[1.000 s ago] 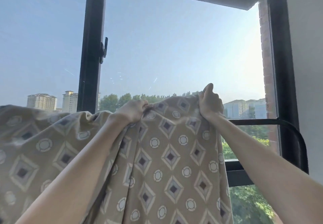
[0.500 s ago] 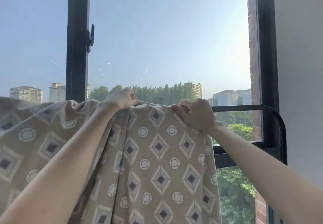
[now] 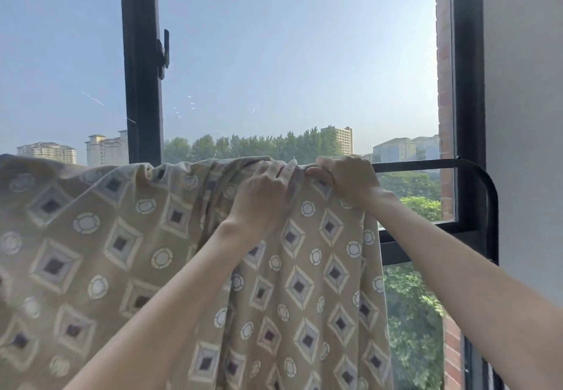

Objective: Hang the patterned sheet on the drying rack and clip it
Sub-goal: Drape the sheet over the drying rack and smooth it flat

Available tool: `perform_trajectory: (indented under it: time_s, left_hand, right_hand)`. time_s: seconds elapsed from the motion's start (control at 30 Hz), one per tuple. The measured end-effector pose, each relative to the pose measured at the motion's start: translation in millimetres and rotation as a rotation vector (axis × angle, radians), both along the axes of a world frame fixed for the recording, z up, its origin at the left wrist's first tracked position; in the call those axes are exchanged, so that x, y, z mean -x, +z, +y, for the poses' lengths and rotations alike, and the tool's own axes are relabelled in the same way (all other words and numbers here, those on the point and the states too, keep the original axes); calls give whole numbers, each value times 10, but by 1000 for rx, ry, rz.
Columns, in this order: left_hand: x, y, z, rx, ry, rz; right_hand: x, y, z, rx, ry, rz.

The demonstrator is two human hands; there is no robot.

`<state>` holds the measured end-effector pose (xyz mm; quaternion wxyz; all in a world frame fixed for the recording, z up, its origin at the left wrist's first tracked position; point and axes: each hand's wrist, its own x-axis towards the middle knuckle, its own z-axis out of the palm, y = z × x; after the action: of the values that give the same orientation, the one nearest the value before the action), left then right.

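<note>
Forearms rise from the lower frame: left hand [image 3: 262, 194] pinches the bunched top fold of the patterned sheet [image 3: 152, 237], and right hand [image 3: 347, 182], just beside it, curls tight round the sheet's right edge. The sheet drapes over the drying rack [image 3: 420, 164], whose bar runs left-right across mid-frame and is bare only right of the right hand, the likely way to spread. The bar under the cloth is hidden, the sheet's left and lower edges are cut off, and no clip shows.

Black window frame [image 3: 140, 63] with a latch [image 3: 164, 51]; trees [image 3: 253, 147] and towers [image 3: 106, 149] outside
</note>
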<state>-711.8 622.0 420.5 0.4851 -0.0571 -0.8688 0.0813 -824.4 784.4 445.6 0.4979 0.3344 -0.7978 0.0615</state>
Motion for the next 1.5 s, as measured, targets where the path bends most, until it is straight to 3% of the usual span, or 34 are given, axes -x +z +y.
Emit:
perform_trajectory:
  time_s: [0.1,0.2,0.27,0.33,0.43,0.47,0.53,0.7,0.8,0.9,1.07,1.13,1.23,1.37,1.5]
  left_hand:
    - [98,47,101,3,113,-52]
    - [181,88,224,-22,210,-109]
    - [246,86,306,-105,265,-157]
    - [314,86,368,-151,312,-191]
    - [357,88,445,-153,332,-187]
    - [361,86,472,-158,331,-181]
    - [368,88,520,-171,345,-183]
    - [249,153,562,-145,380,-154]
    - [141,320,568,-268,343,-182]
    - [149,554,510,-351,231,-331]
    - [299,732,373,-310,122,-66]
    - [359,724,329,-259,148,-48]
    - [483,640,267,-202,222,-91]
    - [646,726,162,-346,106,-283]
    - [724,864,150,-349,85,-457]
  right_hand:
    - [14,-45,58,76,103,-103]
    - [98,-319,139,541,333,-117]
    - [149,-600,229,887,327,-76]
    - [203,-870,345,1035,336,-217]
    - [237,-989,443,936,549,-795]
    - [236,-976,453,880,597,-862]
    - [172,-897,467,849,648,-804]
    - [25,-377,582,903,613,-341]
    - [70,165,616,891,577,-247]
    - [175,520,628,889,480,-271]
    - [398,581,567,832,369,-278]
    - [459,470,576,766,369,-284]
    - [480,285,612,611,363,-293]
    - [449,261,630,578,381,-299]
    - [545,461,618,489,156,-507]
